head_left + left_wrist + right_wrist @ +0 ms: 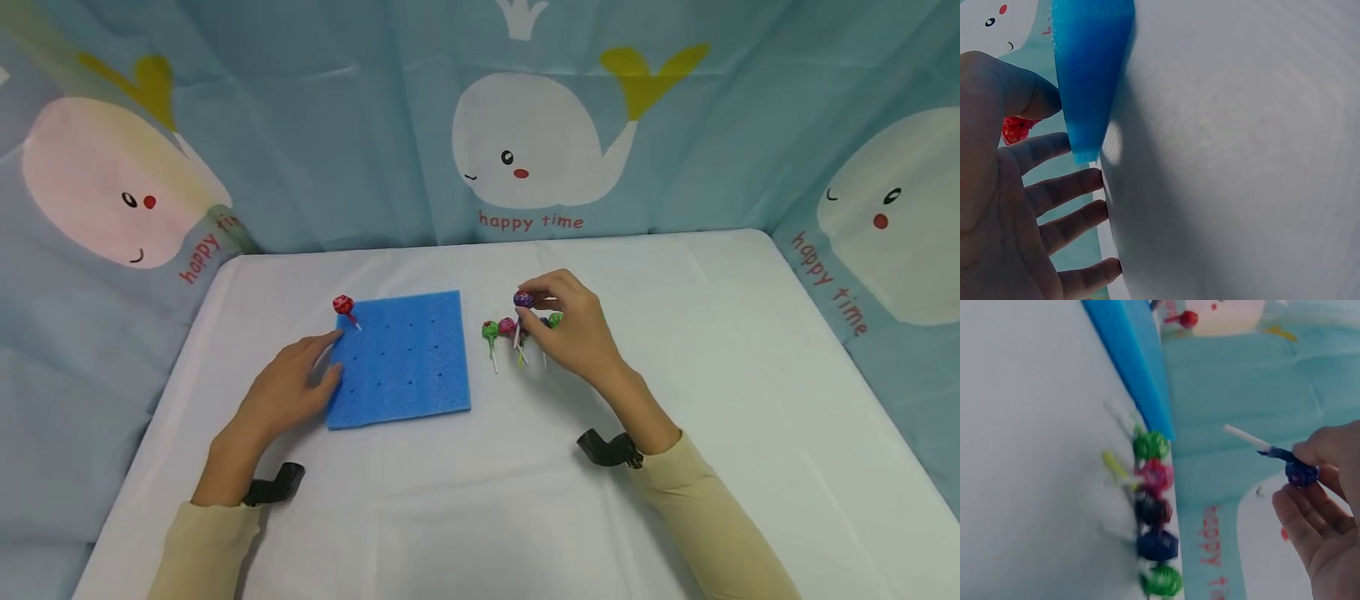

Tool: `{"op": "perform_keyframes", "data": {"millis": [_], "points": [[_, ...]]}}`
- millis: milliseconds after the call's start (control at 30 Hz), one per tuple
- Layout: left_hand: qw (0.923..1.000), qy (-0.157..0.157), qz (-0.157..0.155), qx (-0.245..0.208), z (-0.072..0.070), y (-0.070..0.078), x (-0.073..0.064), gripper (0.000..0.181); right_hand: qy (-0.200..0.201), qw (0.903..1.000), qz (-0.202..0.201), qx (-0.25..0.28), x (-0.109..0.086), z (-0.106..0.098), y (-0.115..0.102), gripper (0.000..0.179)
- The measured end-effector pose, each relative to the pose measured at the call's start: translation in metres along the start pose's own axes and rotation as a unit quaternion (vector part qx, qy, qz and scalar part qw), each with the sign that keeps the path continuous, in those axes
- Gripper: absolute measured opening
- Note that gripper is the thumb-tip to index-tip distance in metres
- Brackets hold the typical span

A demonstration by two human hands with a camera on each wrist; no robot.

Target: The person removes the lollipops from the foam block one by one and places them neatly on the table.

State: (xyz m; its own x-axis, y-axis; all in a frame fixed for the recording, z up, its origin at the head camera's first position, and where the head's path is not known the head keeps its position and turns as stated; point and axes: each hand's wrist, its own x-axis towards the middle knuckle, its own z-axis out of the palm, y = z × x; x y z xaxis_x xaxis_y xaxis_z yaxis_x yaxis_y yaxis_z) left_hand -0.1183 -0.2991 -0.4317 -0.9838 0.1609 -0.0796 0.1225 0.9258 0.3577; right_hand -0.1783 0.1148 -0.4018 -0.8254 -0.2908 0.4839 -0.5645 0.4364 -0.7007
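Note:
A purple-wrapped lollipop point(1302, 473) is pinched by its head between the thumb and fingers of my right hand point(573, 329), its white stick pointing down in the head view. Below it, several lollipops point(491, 331) in green, pink and dark wrappers lie in a row on the table. My left hand point(288, 387) touches the left edge of a blue foam board point(427, 392), fingers spread and fairly straight. The board has rows of small holes. A red lollipop point(343, 305) stands tilted at its far left corner, with its stick at the board.
A white cloth covers the table point(450, 517). Behind and at the sides hangs a blue curtain point(337, 167) with whale prints. Each wrist wears a black camera mount point(611, 450).

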Motion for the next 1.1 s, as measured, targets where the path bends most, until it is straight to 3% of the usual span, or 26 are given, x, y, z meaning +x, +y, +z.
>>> {"op": "perform_keyframes", "data": {"millis": [367, 667, 1100], "points": [[0.9999, -0.001, -0.012, 0.004, -0.002, 0.000, -0.003, 0.060, -0.011, 0.9992, 0.038, 0.010, -0.013, -0.030, 0.028, 0.030], [0.9999, -0.007, -0.010, 0.002, -0.001, 0.001, 0.000, 0.060, -0.015, 0.9970, 0.068, -0.033, -0.023, -0.053, 0.047, 0.027], [1.0000, -0.002, 0.000, 0.003, -0.001, 0.000, 0.003, 0.060, -0.057, 0.9814, 0.157, -0.095, -0.025, -0.084, 0.064, 0.027]]}}
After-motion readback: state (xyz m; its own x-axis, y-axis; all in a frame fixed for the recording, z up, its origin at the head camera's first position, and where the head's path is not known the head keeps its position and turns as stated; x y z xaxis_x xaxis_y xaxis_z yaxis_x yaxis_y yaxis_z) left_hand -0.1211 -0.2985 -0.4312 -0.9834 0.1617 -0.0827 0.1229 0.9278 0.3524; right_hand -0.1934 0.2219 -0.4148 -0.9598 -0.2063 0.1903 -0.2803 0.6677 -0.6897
